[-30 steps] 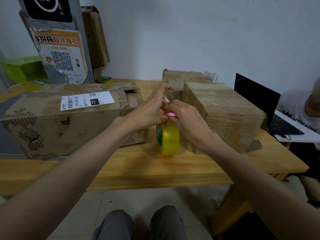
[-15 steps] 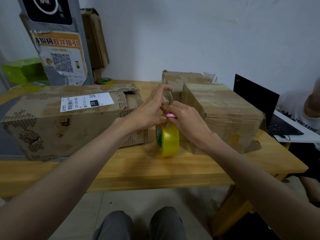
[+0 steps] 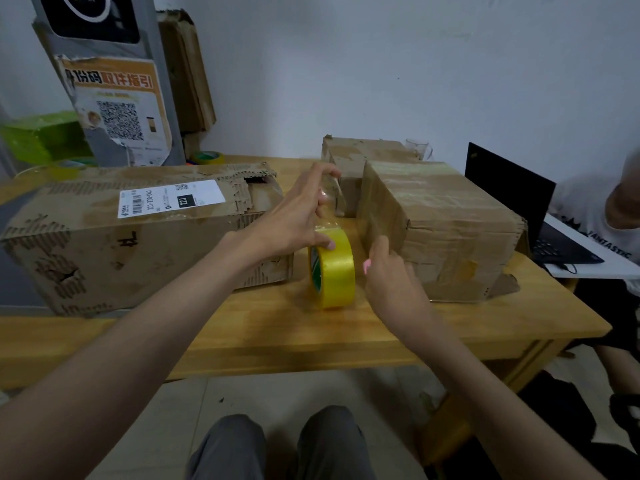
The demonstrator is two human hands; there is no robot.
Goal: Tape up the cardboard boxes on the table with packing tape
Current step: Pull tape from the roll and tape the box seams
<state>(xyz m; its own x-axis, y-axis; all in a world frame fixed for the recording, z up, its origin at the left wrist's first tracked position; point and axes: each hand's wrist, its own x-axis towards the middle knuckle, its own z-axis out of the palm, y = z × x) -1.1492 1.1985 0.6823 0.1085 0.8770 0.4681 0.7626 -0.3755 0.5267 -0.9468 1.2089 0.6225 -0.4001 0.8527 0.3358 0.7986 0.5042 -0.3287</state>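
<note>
A yellow packing tape roll stands on edge on the wooden table, between a long cardboard box on the left and a squarer cardboard box on the right. My left hand rests its thumb on top of the roll, and its fingers pinch a clear strip of tape pulled up from it. My right hand is just right of the roll, next to the right box's near corner. Its curled fingers hold a small pink tool. A smaller box sits behind.
A black laptop stands at the table's right end, with another person seated beside it. A spare tape roll and a glass cup sit near the wall. A poster board leans at back left.
My right hand has left the top of the roll and dropped down to the right with the pink tool. My left hand keeps the tape end, now lifted a little higher.
</note>
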